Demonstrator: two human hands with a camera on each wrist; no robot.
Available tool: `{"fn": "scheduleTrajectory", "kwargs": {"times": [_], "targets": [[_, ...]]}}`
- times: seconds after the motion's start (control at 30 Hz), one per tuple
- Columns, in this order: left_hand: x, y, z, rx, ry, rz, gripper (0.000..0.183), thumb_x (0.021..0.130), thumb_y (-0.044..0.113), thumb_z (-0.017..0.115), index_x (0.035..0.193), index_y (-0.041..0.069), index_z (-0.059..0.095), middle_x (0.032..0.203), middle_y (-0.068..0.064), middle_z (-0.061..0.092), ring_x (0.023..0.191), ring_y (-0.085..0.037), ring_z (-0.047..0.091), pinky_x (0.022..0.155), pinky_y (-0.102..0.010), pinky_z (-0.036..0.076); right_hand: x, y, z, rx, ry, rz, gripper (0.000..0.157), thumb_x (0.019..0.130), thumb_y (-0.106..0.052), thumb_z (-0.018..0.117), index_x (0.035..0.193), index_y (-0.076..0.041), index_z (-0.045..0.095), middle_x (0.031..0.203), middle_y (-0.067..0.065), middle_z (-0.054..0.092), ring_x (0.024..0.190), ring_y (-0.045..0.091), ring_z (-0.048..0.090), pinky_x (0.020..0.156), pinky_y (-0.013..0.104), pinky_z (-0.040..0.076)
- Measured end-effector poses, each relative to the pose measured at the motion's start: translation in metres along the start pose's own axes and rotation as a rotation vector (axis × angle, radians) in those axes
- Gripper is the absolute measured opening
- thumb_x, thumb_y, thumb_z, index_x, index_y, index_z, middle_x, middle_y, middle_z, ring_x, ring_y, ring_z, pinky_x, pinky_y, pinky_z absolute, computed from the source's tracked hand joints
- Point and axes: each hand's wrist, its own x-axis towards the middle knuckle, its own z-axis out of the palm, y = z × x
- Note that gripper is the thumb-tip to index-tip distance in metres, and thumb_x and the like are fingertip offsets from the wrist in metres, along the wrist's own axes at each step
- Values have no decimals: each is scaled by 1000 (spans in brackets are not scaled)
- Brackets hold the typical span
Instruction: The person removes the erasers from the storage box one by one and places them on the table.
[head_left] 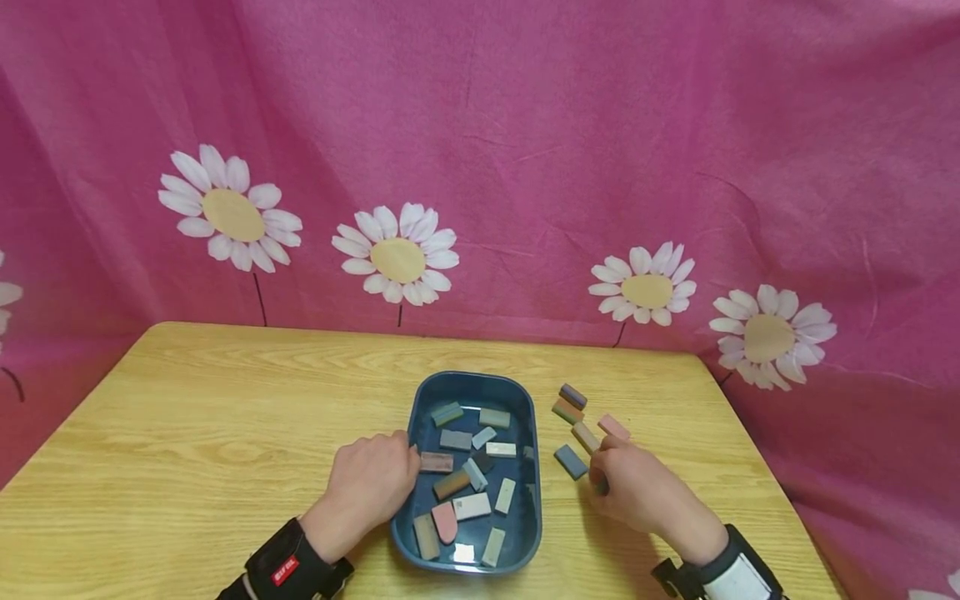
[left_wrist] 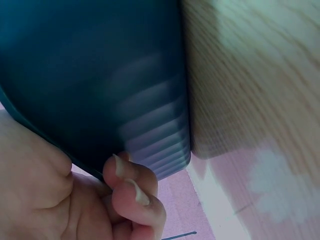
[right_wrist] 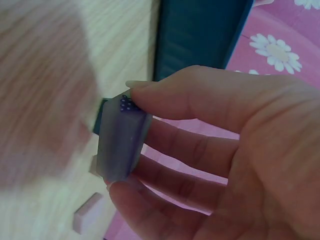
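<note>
A dark blue rectangular tray (head_left: 534,533) stands on the table, with several small eraser-like blocks in grey, brown, white and pink lying in it. My left hand (head_left: 372,479) grips its left rim; in the left wrist view the fingers curl against the tray's outer wall (left_wrist: 100,75). To the right of the tray, my right hand (head_left: 637,492) is low over the table. Between thumb and fingers it pinches a small greyish block (right_wrist: 120,140) with a dark dotted mark near one end. The head view mostly hides this block.
Beside the right hand lie a blue-grey block (head_left: 571,462), a tan block (head_left: 585,437), a pink block (head_left: 614,427), an orange-brown block (head_left: 567,410) and a dark block (head_left: 573,395). Behind the wooden table (head_left: 262,417) hangs a pink cloth (head_left: 510,167) with daisies.
</note>
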Motion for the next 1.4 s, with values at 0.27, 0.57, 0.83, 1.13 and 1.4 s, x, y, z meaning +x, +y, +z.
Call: {"fn": "scheduleTrajectory", "kwargs": {"times": [0.27,0.57,0.83,1.13,1.4], "targets": [[-1,-1,-1,-4,-3,-6,31,97,30,51,86,4,63,58,-2,45,49,-16,45,45,-28,32,0,5,12,15,-85,84,19,69,-8,79,72,-12,60,77,1,47,65,17,45,60,34,37],[-2,-3,-1,8,15,0,31,97,30,51,85,5,63,58,-1,45,49,-16,44,45,-28,32,-1,5,21,0,-47,55,22,67,-7,79,75,-14,60,75,-1,47,65,17,44,61,35,38],[-3,-4,-2,1,19,10,30,97,30,52,86,4,63,58,-2,46,48,-15,44,44,-28,33,1,-5,3,26,-46,26,30,68,-13,84,91,-9,66,81,2,53,67,16,47,64,36,44],[-3,-7,-1,13,58,26,31,97,30,51,81,5,62,56,-1,45,47,-15,44,43,-29,33,31,-59,-41,4,25,-199,36,74,-18,82,108,-12,70,101,1,67,89,16,60,80,40,54],[-2,-4,1,-5,47,39,29,96,29,51,82,6,61,57,0,46,49,-16,45,44,-30,33,62,-109,-32,48,-45,-362,30,82,-17,75,111,-15,71,108,2,68,96,18,65,82,38,56]]}}
